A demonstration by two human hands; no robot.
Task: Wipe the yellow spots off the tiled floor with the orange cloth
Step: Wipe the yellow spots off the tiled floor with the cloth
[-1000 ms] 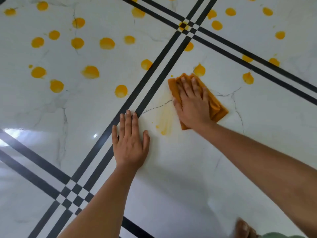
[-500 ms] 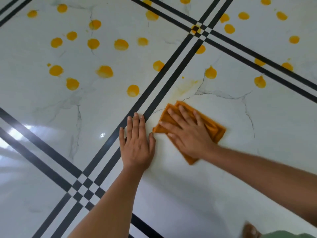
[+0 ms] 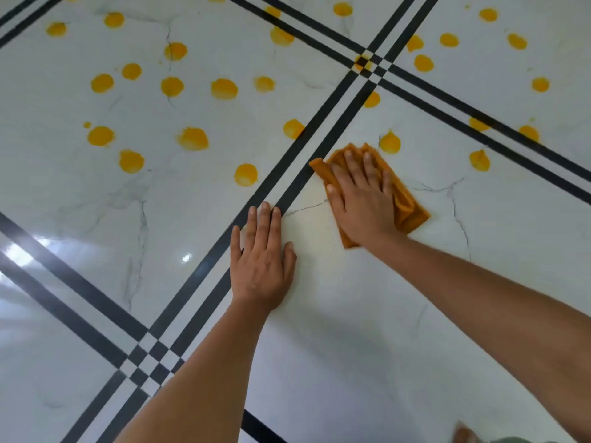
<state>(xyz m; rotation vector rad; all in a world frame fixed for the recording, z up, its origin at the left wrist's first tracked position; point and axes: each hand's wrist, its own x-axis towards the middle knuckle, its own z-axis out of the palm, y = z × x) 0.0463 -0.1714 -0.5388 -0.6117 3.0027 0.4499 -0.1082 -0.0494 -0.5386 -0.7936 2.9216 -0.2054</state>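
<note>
Cloth (image 3: pixel 404 199): orange, folded into a rough oblong several layers thick, creased along its right edge, one corner poking out at upper left just beside the black stripes (image 3: pixel 323 132). It lies flat on the white marbled floor (image 3: pixel 351 314), on the tile right of the double stripes, mostly covered by the right hand (image 3: pixel 361 199). Right hand: palm down, fingers spread and straight, pressing the cloth to the floor rather than clasping it. Left hand (image 3: pixel 260 260): empty, flat on the floor, fingers extended together, fingertips reaching the nearer stripe; close to the right hand but not touching it. Spots (image 3: pixel 192 139): yellow-orange, roundish blobs, some with smeared or paler edges, scattered thickly over the upper left tile and more thinly across the tiles at top and upper right. Nearest spot (image 3: pixel 390 142): just beyond the cloth's far edge, apart from it. Floor near the hands: glossy, grey-veined, spot-free, with a faint yellowish tint left of the cloth.
</note>
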